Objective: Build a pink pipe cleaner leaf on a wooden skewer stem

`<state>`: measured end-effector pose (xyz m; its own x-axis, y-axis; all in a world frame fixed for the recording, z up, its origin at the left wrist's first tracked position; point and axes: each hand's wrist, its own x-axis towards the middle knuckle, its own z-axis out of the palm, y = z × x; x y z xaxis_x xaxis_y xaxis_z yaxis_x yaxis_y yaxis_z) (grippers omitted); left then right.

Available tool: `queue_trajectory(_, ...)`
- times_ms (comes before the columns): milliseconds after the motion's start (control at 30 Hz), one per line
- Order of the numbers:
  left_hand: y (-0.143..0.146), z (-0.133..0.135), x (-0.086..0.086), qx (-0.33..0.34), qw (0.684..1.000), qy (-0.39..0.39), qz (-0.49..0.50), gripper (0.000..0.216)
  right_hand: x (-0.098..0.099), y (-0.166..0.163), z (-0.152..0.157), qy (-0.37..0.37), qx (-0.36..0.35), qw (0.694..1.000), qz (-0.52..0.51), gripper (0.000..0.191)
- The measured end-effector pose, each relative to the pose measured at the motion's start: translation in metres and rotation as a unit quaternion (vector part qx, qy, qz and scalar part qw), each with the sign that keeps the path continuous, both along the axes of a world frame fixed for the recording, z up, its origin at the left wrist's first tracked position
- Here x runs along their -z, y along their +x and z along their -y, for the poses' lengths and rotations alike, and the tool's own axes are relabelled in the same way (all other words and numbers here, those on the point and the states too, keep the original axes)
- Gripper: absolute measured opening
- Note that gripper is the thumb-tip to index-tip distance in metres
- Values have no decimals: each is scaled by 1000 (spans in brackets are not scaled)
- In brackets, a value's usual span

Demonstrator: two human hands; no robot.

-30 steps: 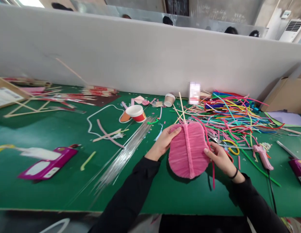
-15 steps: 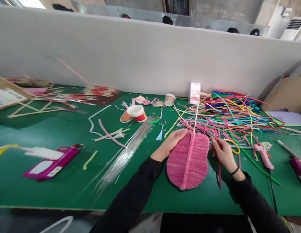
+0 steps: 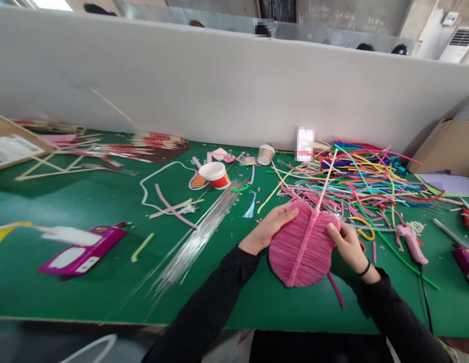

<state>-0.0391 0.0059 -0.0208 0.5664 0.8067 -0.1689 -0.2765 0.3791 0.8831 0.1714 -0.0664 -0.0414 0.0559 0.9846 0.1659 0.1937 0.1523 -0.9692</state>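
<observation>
A pink fan point(image 3: 295, 257), covered in fuzzy pipe-cleaner strips, is held above the green table with its wooden stick handle point(image 3: 327, 179) pointing up and right. My left hand point(image 3: 275, 224) grips its upper left edge, thumb on the front. At the right edge my right hand point(image 3: 347, 244) is closed on the fan, thumb in front and the other fingers mostly hidden behind. A dark pink pipe cleaner point(image 3: 336, 290) sticks out below the fan near this hand; whether the hand holds it I cannot tell. Beyond lies a heap of coloured pipe cleaners point(image 3: 370, 176).
At right rest a pink glue gun point(image 3: 412, 242) with a black cord and yellow-handled scissors point(image 3: 366, 232). Leftward are a bundle of thin wires point(image 3: 196, 242), a red-and-white paper cup point(image 3: 215, 174), a light blue tassel point(image 3: 250, 206) and a purple box point(image 3: 83, 252). A grey partition point(image 3: 181, 85) stands behind.
The fan has tilted clockwise, its handle swinging right. My right hand has moved from beside the fan onto its right edge. The dark pink pipe cleaner now shows mainly below the fan.
</observation>
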Motion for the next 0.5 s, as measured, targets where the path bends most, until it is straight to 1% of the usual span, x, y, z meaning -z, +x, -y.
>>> queue_trajectory(133, 3, 1, 5, 22, 1000, 20, -6, 38, 0, -1, -1, 8, 25, 1000, -12, 43)
queue_trajectory(233, 5, 1, 9, 35, 999, 33, -11, 38, -2, 2, -3, 0, 36, 997, -61, 36)
queue_trajectory(333, 7, 2, 10, 44, 998, 31, -16, 38, -6, 4, -3, -20, 36, 994, -102, 36)
queue_trajectory(500, 12, 8, 9, 36, 998, 26, -45, 43, -5, 4, -3, -18, 34, 996, -81, 30)
